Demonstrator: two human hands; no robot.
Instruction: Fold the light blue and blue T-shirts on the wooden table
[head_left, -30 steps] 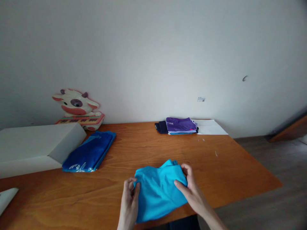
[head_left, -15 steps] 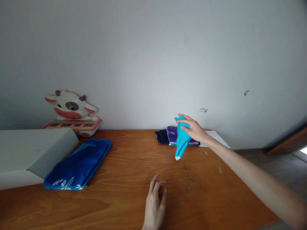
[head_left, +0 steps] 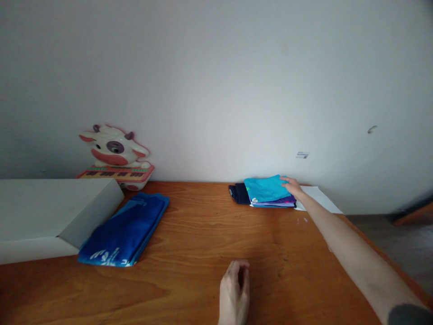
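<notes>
A light blue folded cloth (head_left: 265, 188) with a small white mark lies flat on a pile of folded fabric at the back of the table. My right hand (head_left: 292, 186) reaches in from the right and rests on the cloth's right edge, fingers stretched over it. Beneath it shows a purple folded cloth (head_left: 288, 200); a dark navy folded cloth (head_left: 240, 194) sticks out at the pile's left. Close to me, my left hand (head_left: 235, 286) hovers over or rests on the wood, its fingers curled in toward the thumb, with nothing visible in them.
On the left, a blue folded fabric (head_left: 126, 232) with white print lies against a white box (head_left: 61, 203). Behind the box stands a cow-shaped toy keyboard (head_left: 117, 155). A white sheet (head_left: 320, 198) lies right of the pile on the wooden table (head_left: 189, 234), by its right edge.
The light blue cloth, hanging from my right hand before, now lies spread on the pile. My left hand's fingers have curled in more. The view has shifted slightly rightward-to-left.
</notes>
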